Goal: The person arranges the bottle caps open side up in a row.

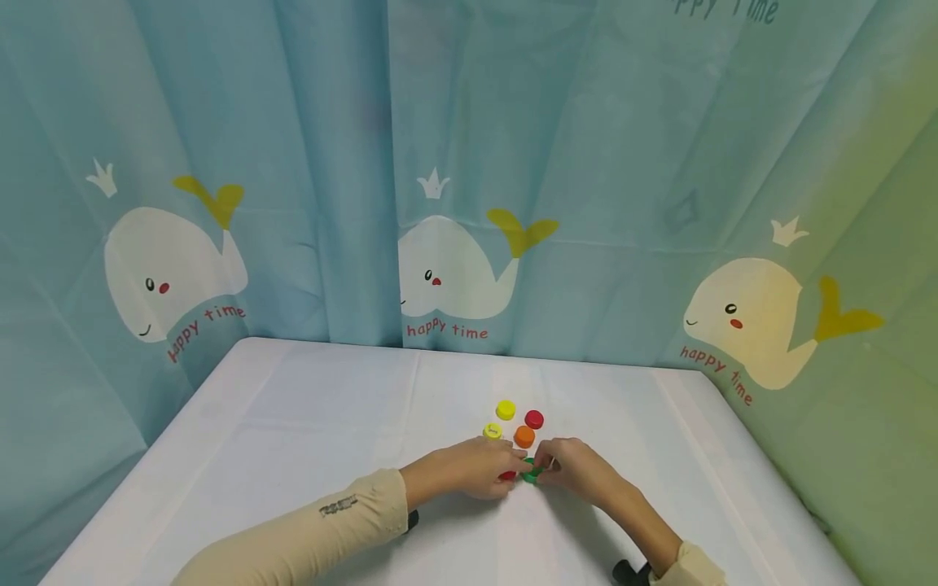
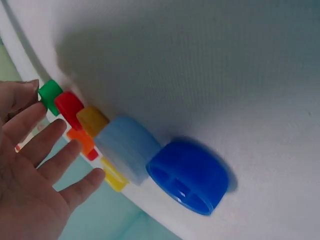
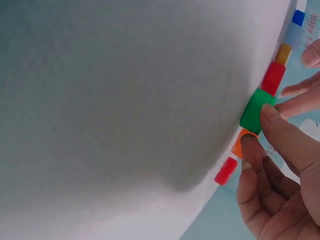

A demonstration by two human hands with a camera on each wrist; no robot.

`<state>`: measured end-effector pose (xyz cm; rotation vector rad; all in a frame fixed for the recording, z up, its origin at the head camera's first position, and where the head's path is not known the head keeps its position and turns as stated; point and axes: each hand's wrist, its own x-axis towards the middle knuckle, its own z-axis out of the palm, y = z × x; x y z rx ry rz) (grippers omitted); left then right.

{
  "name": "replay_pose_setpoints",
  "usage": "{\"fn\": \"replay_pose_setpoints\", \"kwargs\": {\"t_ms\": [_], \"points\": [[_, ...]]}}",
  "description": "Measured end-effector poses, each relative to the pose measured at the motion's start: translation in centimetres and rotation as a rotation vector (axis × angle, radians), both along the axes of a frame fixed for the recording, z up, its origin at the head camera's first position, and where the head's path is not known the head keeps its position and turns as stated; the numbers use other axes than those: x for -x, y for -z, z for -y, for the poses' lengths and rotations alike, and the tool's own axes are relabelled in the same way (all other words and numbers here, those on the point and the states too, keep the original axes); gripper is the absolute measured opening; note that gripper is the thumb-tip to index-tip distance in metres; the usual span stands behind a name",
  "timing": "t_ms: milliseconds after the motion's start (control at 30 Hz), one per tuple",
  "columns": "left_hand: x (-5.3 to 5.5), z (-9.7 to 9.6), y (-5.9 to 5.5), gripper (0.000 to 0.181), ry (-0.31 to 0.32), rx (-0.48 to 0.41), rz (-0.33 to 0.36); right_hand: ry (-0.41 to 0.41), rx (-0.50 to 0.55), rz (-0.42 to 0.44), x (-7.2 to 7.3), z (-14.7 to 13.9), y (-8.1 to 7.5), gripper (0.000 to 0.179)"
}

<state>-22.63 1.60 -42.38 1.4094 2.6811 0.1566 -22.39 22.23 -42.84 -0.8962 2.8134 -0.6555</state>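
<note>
A green bottle cap [image 3: 254, 112] stands at the end of a row of caps on the white table. My right hand [image 1: 579, 470] pinches it, the thumb lying against its side in the right wrist view. My left hand [image 1: 479, 468] reaches over the row with fingers spread and loosely extended, its index fingertip at the green cap; whether it touches is unclear. Beside the green cap in the left wrist view stand a red cap [image 2: 69, 107], a mustard cap [image 2: 93, 121], a light blue cap [image 2: 127, 147] and a dark blue cap [image 2: 192, 172]. In the head view my left hand hides most of that row.
Behind the row lie an orange cap [image 1: 524, 437], another red cap [image 1: 534, 419] and two yellow caps, one farther back [image 1: 506, 409] and one nearer [image 1: 493, 431]. The white table [image 1: 330, 423] ends at a blue curtain [image 1: 352, 203] printed with whales.
</note>
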Motion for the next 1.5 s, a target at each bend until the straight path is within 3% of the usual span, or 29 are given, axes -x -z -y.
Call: {"fn": "replay_pose_setpoints", "kwargs": {"t_ms": [200, 433, 533, 700, 767, 967, 1100, 1267, 1500], "points": [[0.7, 0.8, -0.3, 0.033, -0.018, -0.113, 0.014, 0.0, -0.033, -0.084, 0.2, 0.2, -0.6, 0.02], [1.4, 1.6, -2.1, 0.028, -0.269, -0.23, 0.077, -0.02, -0.068, -0.196, 1.1, 1.6, -1.8, 0.023], [1.8, 2.1, -2.7, 0.027, -0.34, -0.266, 0.076, 0.017, -0.071, -0.186, 1.8, 2.3, -2.3, 0.023], [2.8, 2.8, -2.9, 0.025, -0.42, -0.26, 0.099, 0.104, -0.106, -0.081, 3.1, 3.5, -2.9, 0.024], [3.4, 3.0, -2.8, 0.024, -0.432, -0.239, 0.13, 0.109, -0.114, -0.044, 3.5, 4.1, -3.0, 0.025], [5.9, 3.4, -2.4, 0.023, -0.376, -0.196, 0.209, 0.099, -0.137, 0.006, 4.8, 5.3, -2.6, 0.027], [7.2, 3.4, -2.0, 0.023, -0.407, -0.176, 0.241, 0.126, -0.146, 0.053, 5.5, 5.7, -2.3, 0.028], [7.5, 2.8, -1.3, 0.021, -0.454, -0.156, 0.285, 0.146, -0.158, 0.097, 6.1, 6.3, -1.8, 0.027], [7.1, 2.1, -0.7, 0.018, -0.459, -0.101, 0.267, 0.118, -0.187, 0.063, 6.4, 6.8, -1.3, 0.025]]}}
